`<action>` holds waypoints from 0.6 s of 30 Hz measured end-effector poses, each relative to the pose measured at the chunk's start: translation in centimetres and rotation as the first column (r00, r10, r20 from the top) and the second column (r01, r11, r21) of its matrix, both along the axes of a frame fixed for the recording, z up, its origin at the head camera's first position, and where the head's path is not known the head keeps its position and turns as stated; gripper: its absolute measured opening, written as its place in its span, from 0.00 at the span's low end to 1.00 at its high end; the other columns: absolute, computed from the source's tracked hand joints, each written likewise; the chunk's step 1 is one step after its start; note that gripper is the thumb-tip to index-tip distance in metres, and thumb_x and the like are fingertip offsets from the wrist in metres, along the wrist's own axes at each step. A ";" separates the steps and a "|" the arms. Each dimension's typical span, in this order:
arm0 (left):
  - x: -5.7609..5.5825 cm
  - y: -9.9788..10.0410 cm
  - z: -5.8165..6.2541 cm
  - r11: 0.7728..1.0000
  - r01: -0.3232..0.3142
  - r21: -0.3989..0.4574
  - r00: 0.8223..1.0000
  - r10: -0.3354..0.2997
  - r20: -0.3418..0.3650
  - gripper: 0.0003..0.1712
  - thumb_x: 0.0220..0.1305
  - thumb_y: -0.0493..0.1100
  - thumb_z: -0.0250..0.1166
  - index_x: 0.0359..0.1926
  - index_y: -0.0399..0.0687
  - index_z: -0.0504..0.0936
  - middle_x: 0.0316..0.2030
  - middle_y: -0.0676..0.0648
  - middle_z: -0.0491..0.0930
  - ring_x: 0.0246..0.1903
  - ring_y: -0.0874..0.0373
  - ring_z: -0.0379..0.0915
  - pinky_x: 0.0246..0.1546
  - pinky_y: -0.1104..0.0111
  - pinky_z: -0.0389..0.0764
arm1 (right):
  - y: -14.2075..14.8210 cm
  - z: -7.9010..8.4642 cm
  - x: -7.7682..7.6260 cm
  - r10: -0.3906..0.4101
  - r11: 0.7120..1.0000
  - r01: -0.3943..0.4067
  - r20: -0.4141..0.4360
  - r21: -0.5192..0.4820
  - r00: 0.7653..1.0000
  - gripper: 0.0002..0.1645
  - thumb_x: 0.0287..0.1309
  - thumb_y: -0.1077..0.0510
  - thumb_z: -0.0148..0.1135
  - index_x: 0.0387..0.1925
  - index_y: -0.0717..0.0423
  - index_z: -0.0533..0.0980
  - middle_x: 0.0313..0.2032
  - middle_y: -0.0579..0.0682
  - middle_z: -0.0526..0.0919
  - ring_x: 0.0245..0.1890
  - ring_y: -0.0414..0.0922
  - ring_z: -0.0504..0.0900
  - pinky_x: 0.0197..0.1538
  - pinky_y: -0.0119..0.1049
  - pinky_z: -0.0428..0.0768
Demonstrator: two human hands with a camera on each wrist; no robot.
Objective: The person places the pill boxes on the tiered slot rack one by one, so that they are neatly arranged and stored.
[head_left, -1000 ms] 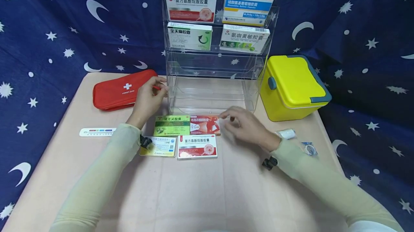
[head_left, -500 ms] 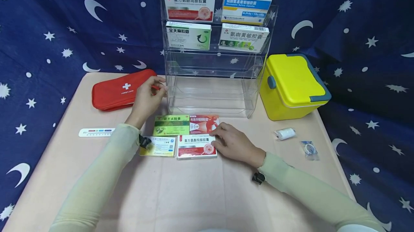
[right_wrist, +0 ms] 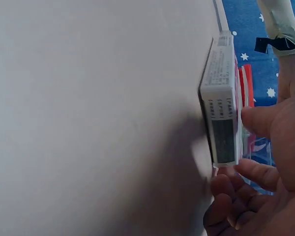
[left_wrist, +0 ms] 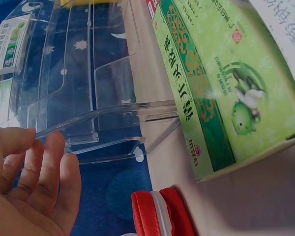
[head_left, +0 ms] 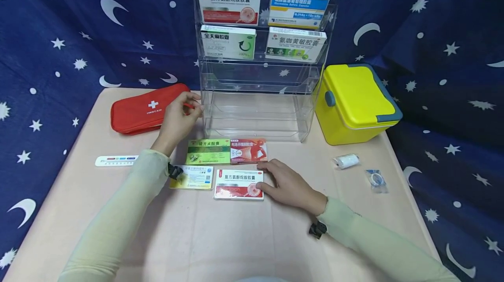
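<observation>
In the head view, my right hand grips the right end of a white and red medicine box. Its thumb lies on the printed face and a finger is at the far edge. The right wrist view shows this box slightly tilted, thumb and fingers around its end. My left hand pinches the left side edge of a clear display rack between thumb and fingers. Behind the held box lie a green box and an orange-red box; a yellow and white box lies to its left.
The rack's upper two tiers hold several medicine boxes. A red first aid pouch lies left, above a white strip. To the right are a yellow lidded case, a bandage roll and a small clear packet.
My right hand came from beside the orange-red box to the white and red box, took hold of its right end and slid it slightly toward me. The left hand stayed at the rack.
</observation>
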State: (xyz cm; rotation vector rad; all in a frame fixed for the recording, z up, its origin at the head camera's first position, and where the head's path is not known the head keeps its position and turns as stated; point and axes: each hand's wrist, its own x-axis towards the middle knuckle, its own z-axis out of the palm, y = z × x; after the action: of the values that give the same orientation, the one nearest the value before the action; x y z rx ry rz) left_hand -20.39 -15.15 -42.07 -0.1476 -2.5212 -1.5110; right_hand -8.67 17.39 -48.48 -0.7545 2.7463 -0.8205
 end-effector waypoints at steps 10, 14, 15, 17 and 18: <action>0.0 0.0 0.0 1.000 0.016 0.020 1.000 -0.016 -0.003 0.15 0.69 0.39 0.67 0.54 0.44 0.79 0.39 0.45 0.80 0.36 0.43 0.82 0.30 0.72 0.75 | 0.0 -0.6 0.7 -0.044 0.993 0.049 0.049 -0.109 0.998 0.27 0.60 0.46 0.74 0.59 0.47 0.77 0.46 0.43 0.78 0.39 0.42 0.74 0.39 0.37 0.75; 0.0 0.0 -0.1 1.000 0.019 0.020 1.000 -0.019 -0.004 0.15 0.69 0.39 0.67 0.55 0.44 0.78 0.39 0.45 0.80 0.35 0.45 0.82 0.31 0.71 0.76 | 0.1 -0.5 0.5 -0.057 0.984 0.060 0.024 -0.168 0.998 0.27 0.60 0.48 0.74 0.59 0.47 0.77 0.42 0.44 0.79 0.34 0.44 0.76 0.35 0.34 0.75; 0.0 0.0 -0.1 1.000 0.018 0.022 1.000 -0.018 -0.003 0.15 0.69 0.39 0.67 0.55 0.44 0.78 0.39 0.45 0.80 0.35 0.46 0.82 0.31 0.71 0.76 | 0.2 -0.6 0.3 -0.064 0.980 0.065 0.012 -0.188 0.998 0.27 0.60 0.49 0.74 0.58 0.47 0.77 0.40 0.45 0.78 0.32 0.44 0.76 0.32 0.34 0.75; 0.1 0.0 -0.1 1.000 0.018 0.022 1.000 -0.018 -0.002 0.15 0.69 0.40 0.67 0.55 0.44 0.78 0.39 0.45 0.79 0.35 0.46 0.82 0.31 0.71 0.76 | 0.4 -0.6 0.1 -0.081 0.972 0.075 -0.019 -0.225 0.997 0.26 0.59 0.51 0.75 0.57 0.47 0.77 0.40 0.44 0.79 0.31 0.44 0.77 0.32 0.33 0.75; 0.1 0.0 -0.1 1.000 0.017 0.021 1.000 -0.017 -0.001 0.15 0.69 0.40 0.67 0.55 0.45 0.78 0.39 0.45 0.79 0.35 0.47 0.82 0.30 0.71 0.76 | 0.5 -0.6 -0.1 -0.088 0.968 0.077 -0.036 -0.237 0.995 0.26 0.59 0.52 0.75 0.57 0.47 0.77 0.41 0.43 0.79 0.31 0.44 0.77 0.32 0.32 0.76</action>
State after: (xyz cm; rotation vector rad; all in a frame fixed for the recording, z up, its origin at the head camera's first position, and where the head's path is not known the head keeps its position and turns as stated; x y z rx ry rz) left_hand -20.29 -15.18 -42.22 -0.1671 -2.5085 -1.5432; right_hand -8.77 17.89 -49.10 -0.7112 2.7687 -1.1777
